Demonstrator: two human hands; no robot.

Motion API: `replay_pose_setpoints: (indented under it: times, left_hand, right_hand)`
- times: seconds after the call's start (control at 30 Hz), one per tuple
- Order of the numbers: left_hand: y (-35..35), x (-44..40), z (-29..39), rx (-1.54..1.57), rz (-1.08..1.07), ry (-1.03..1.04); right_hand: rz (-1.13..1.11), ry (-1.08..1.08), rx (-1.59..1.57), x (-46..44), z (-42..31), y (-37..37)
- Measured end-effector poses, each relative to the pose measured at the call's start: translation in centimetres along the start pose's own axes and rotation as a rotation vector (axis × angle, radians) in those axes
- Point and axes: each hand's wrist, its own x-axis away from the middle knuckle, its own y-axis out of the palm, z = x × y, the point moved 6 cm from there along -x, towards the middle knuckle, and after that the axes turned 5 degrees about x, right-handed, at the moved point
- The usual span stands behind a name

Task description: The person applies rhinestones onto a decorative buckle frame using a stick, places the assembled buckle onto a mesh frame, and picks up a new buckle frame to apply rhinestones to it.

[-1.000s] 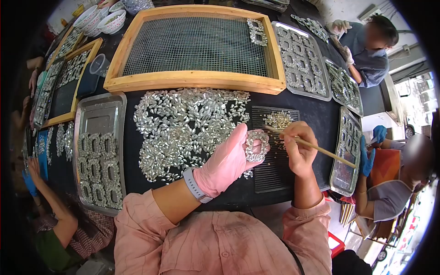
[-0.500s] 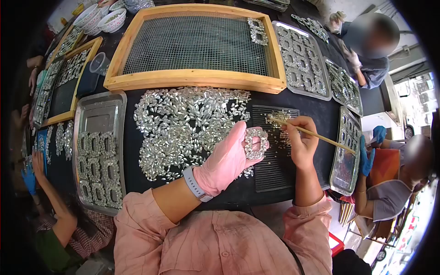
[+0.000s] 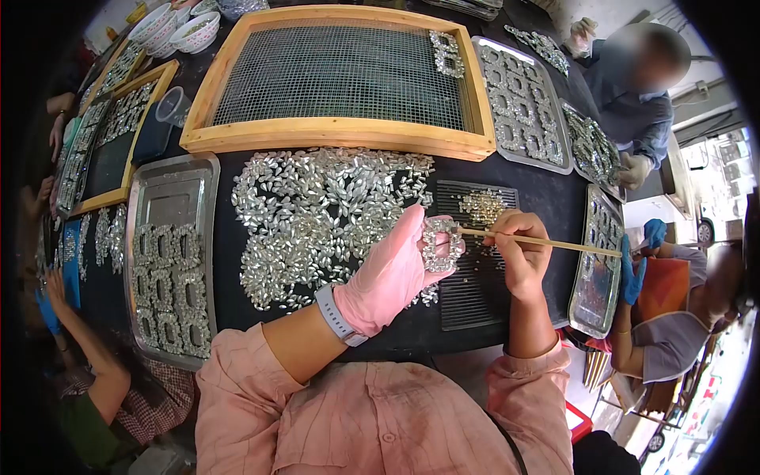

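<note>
My left hand (image 3: 385, 273), in a pink glove, holds a rhinestone-covered rectangular frame (image 3: 441, 245) by its edge. The frame has an open middle and looks like a buckle. My bare right hand (image 3: 521, 252) is closed round a thin wooden stick (image 3: 566, 243). The stick's tip touches or nearly touches the frame's upper right edge; whether a stone sits on it is too small to tell. Behind my right hand, small gold-toned stones (image 3: 481, 207) lie on a black ribbed mat (image 3: 467, 305). Left of these spreads a heap of silvery leaf-shaped stones (image 3: 309, 214).
A wooden-framed mesh screen (image 3: 340, 136) stands at the back with finished-looking pieces in its corner. Metal trays of similar frames lie left (image 3: 176, 162) and right (image 3: 566, 150). Co-workers sit on both sides; a blue-gloved hand (image 3: 631, 273) is near the right tray.
My right hand has brought the stick's tip from the gold-toned stones to the frame in my left hand. The co-worker at the upper right has lowered a gloved hand to a tray.
</note>
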Motion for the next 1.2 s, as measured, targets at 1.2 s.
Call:
replay_pose_setpoints:
  times: [1.2]
  left_hand:
    - [0.44,0.02,0.02,0.041,-0.058,-0.032]
  right_hand:
    - [0.018,-0.033,0.031,0.08,-0.05,0.13]
